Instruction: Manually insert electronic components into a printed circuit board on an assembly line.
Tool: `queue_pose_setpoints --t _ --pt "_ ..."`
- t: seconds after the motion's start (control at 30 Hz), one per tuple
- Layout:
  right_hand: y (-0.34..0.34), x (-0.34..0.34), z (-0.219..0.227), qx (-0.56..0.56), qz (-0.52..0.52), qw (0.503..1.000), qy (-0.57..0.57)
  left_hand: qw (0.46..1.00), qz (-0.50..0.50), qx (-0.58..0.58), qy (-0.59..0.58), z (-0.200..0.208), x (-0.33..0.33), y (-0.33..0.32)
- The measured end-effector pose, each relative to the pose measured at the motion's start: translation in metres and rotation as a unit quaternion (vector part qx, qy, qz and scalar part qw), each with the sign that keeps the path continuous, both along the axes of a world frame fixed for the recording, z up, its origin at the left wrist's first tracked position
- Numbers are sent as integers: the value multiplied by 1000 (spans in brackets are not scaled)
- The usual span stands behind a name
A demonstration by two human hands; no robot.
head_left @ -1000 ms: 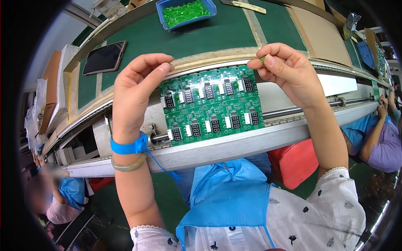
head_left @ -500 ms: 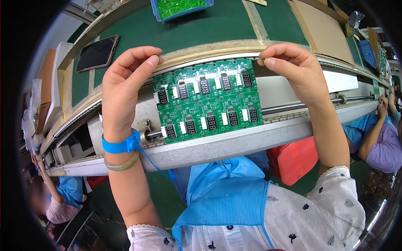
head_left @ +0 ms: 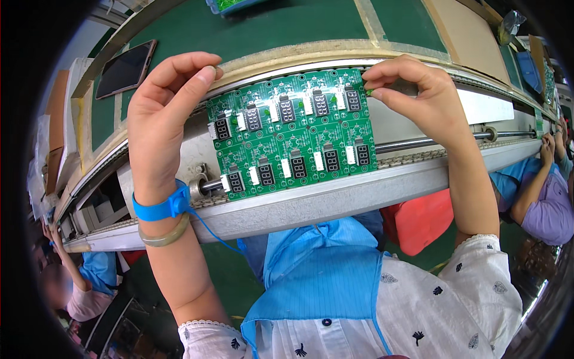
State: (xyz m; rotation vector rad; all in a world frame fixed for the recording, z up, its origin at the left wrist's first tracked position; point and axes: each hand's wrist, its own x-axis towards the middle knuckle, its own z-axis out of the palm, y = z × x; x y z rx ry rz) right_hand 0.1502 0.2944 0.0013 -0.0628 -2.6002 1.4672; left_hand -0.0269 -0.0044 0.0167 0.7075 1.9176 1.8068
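Observation:
A green circuit board panel (head_left: 308,128) lies across the conveyor rails in front of me, carrying rows of black digit displays (head_left: 287,110) and white connectors (head_left: 318,161). My right hand (head_left: 421,99) is at the panel's upper right corner, thumb and forefinger pinching a tiny green component (head_left: 369,93). Just beyond the upper left corner is my left hand (head_left: 161,107), closed with thumb and forefinger together; whatever is between those fingertips cannot be made out. A blue wrist strap (head_left: 161,206) with a cord and a bangle (head_left: 164,233) circle my left wrist.
A blue bin (head_left: 236,6) of small green parts is at the far edge of the green bench (head_left: 287,39). A phone (head_left: 125,69) lies at the left. A metal rod (head_left: 412,144) runs along the conveyor behind its front rail (head_left: 335,194). Co-workers (head_left: 541,191) sit at both sides.
The view has shifted, so the bin sits higher in the picture. My right hand has brought the green component closer to the panel's right corner. The left hand remains pinched near the left corner.

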Motion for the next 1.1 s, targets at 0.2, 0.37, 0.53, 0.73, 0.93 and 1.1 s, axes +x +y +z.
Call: queue_pose_setpoints --t 0.2,0.37,0.53,0.73,0.93,1.1 --pt "-3 -1 2 109 22 993 45 1000 -3 -7 14 1 2 0" --pt "-6 0 2 144 22 987 68 1000 -8 -6 15 1 1 1" --pt "-7 -1 1 144 20 987 71 1000 -12 -4 24 1 1 0" --pt "-9 0 3 146 26 986 72 1000 -17 -3 25 2 2 0" --pt "-9 0 3 140 22 988 68 999 -22 2 32 2 1 -1" --pt "-10 -1 4 140 22 988 65 999 -26 9 31 1 1 0"
